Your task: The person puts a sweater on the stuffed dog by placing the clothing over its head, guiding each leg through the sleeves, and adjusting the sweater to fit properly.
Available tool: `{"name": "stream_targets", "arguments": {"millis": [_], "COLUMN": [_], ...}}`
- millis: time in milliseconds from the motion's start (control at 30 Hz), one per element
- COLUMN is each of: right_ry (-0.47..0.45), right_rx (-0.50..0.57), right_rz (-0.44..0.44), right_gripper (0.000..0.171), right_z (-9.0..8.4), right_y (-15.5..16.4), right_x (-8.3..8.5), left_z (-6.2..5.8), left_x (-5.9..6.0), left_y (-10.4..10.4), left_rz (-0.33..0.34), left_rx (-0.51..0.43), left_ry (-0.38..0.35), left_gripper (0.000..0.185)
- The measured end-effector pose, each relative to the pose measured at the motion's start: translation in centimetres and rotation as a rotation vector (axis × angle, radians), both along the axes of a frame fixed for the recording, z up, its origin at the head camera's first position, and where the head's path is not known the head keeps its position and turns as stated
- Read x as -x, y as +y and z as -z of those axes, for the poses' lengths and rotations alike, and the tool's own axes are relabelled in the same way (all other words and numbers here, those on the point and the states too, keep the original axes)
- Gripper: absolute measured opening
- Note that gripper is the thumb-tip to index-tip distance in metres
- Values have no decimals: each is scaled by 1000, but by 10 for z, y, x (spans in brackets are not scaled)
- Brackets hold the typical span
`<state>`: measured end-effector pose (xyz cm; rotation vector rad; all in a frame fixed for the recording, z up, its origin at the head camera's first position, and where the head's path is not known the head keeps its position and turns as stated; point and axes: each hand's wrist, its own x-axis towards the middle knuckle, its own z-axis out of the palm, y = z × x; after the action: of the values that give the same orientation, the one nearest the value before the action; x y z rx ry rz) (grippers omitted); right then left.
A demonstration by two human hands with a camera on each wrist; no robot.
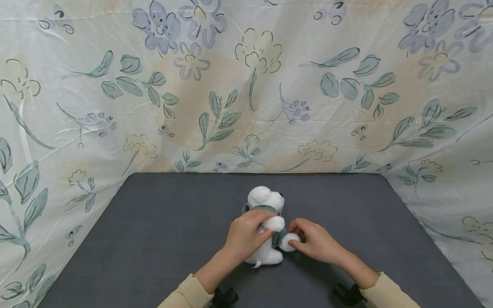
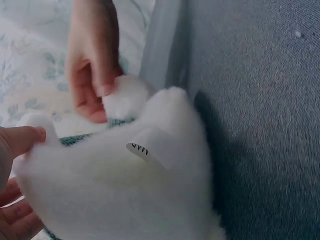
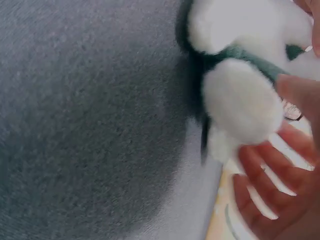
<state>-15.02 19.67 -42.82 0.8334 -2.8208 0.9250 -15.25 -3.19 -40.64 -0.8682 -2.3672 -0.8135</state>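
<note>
A white plush toy (image 1: 265, 253) sits upright on a dark gray table (image 1: 154, 239), in front of the person, just right of the middle of the head view. Its long axis runs up from its base, where a small label (image 1: 256, 265) sticks out, to its round head (image 1: 259, 196), which is turned toward the person's right. A green scarf (image 1: 265, 208) circles its neck, and more green cloth hangs down its front. The left hand (image 1: 245, 235) is the nearer to the body: it reaches across the toy from the left and grips a stubby white arm (image 1: 274, 223) between thumb and fingers. The right hand (image 1: 317, 243) comes from the other side, with its thumb and fingertips pinching a fluffy white ball (image 1: 289, 242). That ball is the key relation here: it lies just beside the toy's front, low down, between the body and the right palm, against the green cloth. Whether it is a pompom on that cloth or part of the toy, I cannot tell. The left hand's hold seems to steady the toy while the right works at the ball.
</note>
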Motion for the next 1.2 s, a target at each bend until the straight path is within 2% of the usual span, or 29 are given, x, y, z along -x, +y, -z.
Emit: {"name": "stream_targets", "arguments": {"millis": [67, 200, 400, 567, 767, 867, 967, 1067, 1200], "right_ry": [69, 193, 339, 381, 368, 368, 344, 304, 275], "right_rx": [34, 139, 203, 228, 210, 215, 216, 203, 188], "right_rz": [6, -45, -77, -90, -122, -129, -129, -117, -104], "right_gripper": [32, 45, 47, 42, 39, 40, 40, 39, 41], "right_z": [-2, -6, -5, -5, -5, -6, -8, -8, -9], "right_y": [-3, -11, -19, -22, -21, -23, -25, -25, -26], "right_x": [-1, -2, -2, 1, 3, 2, 1, -1, 0], "left_z": [0, 1, 2, 3, 1, -1, -1, 2, 8], "left_x": [-1, -2, -4, -5, -8, -8, -7, -6, -4], "left_y": [2, 6, 8, 7, -5, -15, -25, -32, -37], "left_rz": [3, 5, -3, 19, 58, 11, -86, -180, -233], "left_rx": [4, 1, -8, -15, -82, -114, -117, -85, -27], "left_ry": [14, 48, 70, 55, -10, -13, -33, -112, -235], "left_gripper": [36, 35, 34, 32, 35, 36, 36, 39, 41]}}
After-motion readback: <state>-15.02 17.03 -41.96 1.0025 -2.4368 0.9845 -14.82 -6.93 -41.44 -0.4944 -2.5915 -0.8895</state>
